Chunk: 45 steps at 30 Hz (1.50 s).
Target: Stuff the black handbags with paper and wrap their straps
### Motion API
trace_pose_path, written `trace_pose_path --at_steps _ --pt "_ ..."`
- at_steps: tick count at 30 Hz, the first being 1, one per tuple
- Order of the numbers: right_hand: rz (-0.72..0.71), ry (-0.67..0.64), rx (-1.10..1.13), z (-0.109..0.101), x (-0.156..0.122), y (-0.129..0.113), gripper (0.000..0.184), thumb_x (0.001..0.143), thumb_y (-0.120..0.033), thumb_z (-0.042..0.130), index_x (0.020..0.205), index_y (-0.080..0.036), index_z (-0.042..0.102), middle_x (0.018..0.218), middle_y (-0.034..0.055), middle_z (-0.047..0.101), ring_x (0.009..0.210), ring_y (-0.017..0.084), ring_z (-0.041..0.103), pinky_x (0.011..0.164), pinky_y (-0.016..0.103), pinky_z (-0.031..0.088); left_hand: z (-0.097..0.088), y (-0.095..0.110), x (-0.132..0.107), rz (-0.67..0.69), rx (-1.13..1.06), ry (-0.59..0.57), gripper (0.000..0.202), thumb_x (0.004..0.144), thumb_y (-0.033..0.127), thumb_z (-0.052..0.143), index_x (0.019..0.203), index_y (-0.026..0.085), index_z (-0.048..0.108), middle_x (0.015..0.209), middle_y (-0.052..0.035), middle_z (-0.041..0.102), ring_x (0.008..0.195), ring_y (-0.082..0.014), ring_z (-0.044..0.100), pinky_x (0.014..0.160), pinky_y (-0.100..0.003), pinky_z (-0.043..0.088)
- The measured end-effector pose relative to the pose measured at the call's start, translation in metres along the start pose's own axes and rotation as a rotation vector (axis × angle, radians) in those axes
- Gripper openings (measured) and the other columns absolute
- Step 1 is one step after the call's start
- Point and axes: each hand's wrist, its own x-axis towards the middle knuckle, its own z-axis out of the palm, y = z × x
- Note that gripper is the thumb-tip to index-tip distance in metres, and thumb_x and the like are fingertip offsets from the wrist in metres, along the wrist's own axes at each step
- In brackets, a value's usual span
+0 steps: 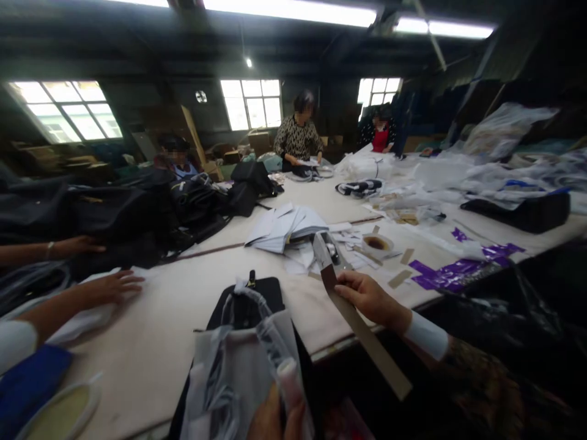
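Observation:
In front of me a black bag [275, 294] lies on the table edge, its strap [257, 298] wrapped in clear film and pale wrapping over its front. Low in the view, my left hand [275, 418] is closed around a white-wrapped part of the bag [288, 376], only partly visible. My right hand [367, 296] pinches a long tan strip [373, 348] near its darker brown upper end; whether it is tape or card I cannot tell. Just beyond that end stands a grey tape dispenser [326, 249].
A tape roll [377, 245], white papers [287, 226] and purple plastic [447, 272] lie across the table. Black bags [114, 211] are piled left. Co-workers' hands [107, 288] reach in from the left, near a blue item [32, 382]. Another person [299, 134] works across the table.

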Motion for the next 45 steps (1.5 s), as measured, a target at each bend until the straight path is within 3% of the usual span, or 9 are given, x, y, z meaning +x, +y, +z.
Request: trace_pose_path --at_steps 5,10,17,20,25,28,33,39,45 --pt "0.235 -0.157 0.232 0.056 -0.071 0.016 0.029 0.088 -0.044 0.062 0.103 -0.019 0.060 0.073 0.0005 0.068 0.058 0.016 0.063 0.054 0.027 0.051 0.008 -0.012 -0.021 -0.058 -0.072 -0.212 0.032 0.092 0.043 0.048 0.105 0.017 0.064 0.097 -0.0141 0.074 0.092 -0.0305 0.071 0.082 -0.041 0.054" --pt "0.007 -0.112 -0.193 0.066 -0.092 0.012 0.025 0.091 -0.027 0.056 0.108 -0.019 0.072 0.106 0.0078 0.076 0.097 0.022 0.070 0.088 0.034 0.053 0.003 -0.009 -0.022 -0.030 -0.112 -0.194 0.027 0.093 0.038 0.049 0.102 0.016 0.061 0.093 -0.0122 0.072 0.087 -0.0275 0.068 0.078 -0.038 0.051" --pt "-0.057 -0.177 -0.473 0.074 -0.086 -0.009 0.017 0.087 -0.022 0.057 0.079 -0.017 0.070 0.076 0.0058 0.072 0.070 0.018 0.065 0.068 0.028 0.046 0.004 -0.014 -0.028 -0.027 -0.163 -0.196 0.027 0.094 0.041 0.049 0.097 0.016 0.061 0.085 -0.0073 0.070 0.077 -0.0227 0.065 0.072 -0.034 0.049" --pt "0.053 -0.131 -0.151 0.072 -0.079 0.001 0.010 0.085 -0.027 0.062 0.085 -0.017 0.065 0.076 0.0028 0.070 0.070 0.016 0.063 0.065 0.027 0.046 0.005 -0.014 -0.028 -0.036 -0.159 -0.205 0.028 0.094 0.042 0.049 0.095 0.016 0.061 0.087 -0.0081 0.070 0.081 -0.0234 0.065 0.074 -0.035 0.050" --pt "0.309 0.075 0.542 0.062 -0.072 0.031 0.032 0.075 -0.034 0.076 0.099 -0.020 0.060 0.070 -0.0040 0.065 0.052 0.010 0.054 0.050 0.021 0.041 0.004 -0.008 -0.026 -0.059 -0.201 -0.207 0.029 0.093 0.044 0.051 0.094 0.017 0.061 0.084 -0.0070 0.070 0.077 -0.0226 0.065 0.071 -0.033 0.051" --pt "0.366 0.144 0.711 0.062 -0.070 0.040 0.039 0.070 -0.035 0.082 0.099 -0.022 0.058 0.060 -0.0070 0.060 0.039 0.007 0.042 0.039 0.019 0.032 0.004 -0.005 -0.025 -0.064 -0.208 -0.203 0.030 0.093 0.045 0.051 0.093 0.017 0.062 0.083 -0.0072 0.071 0.077 -0.0232 0.065 0.071 -0.034 0.052" --pt "0.355 0.193 0.881 0.070 -0.072 0.035 0.034 0.060 -0.025 0.085 0.081 -0.021 0.059 0.058 -0.0034 0.063 0.042 0.007 0.045 0.040 0.019 0.032 0.004 -0.004 -0.024 -0.070 -0.212 -0.203 0.030 0.093 0.045 0.052 0.094 0.017 0.063 0.087 -0.0083 0.072 0.081 -0.0246 0.067 0.075 -0.035 0.053" --pt "0.274 -0.013 0.676 0.064 -0.086 0.009 0.027 0.075 -0.038 0.070 0.086 -0.014 0.076 0.083 0.0086 0.072 0.073 0.019 0.066 0.064 0.029 0.053 0.003 -0.003 -0.023 -0.070 -0.233 -0.210 0.029 0.093 0.042 0.054 0.100 0.016 0.064 0.093 -0.0094 0.074 0.085 -0.0254 0.068 0.078 -0.036 0.053" --pt "-0.016 -0.084 -0.036 0.042 -0.075 -0.015 0.042 0.086 -0.028 0.064 0.127 -0.019 0.066 0.108 0.0075 0.071 0.090 0.019 0.065 0.077 0.030 0.053 0.002 -0.001 -0.024 -0.076 -0.248 -0.218 0.028 0.094 0.039 0.052 0.104 0.015 0.063 0.095 -0.0095 0.073 0.087 -0.0253 0.067 0.080 -0.037 0.053"
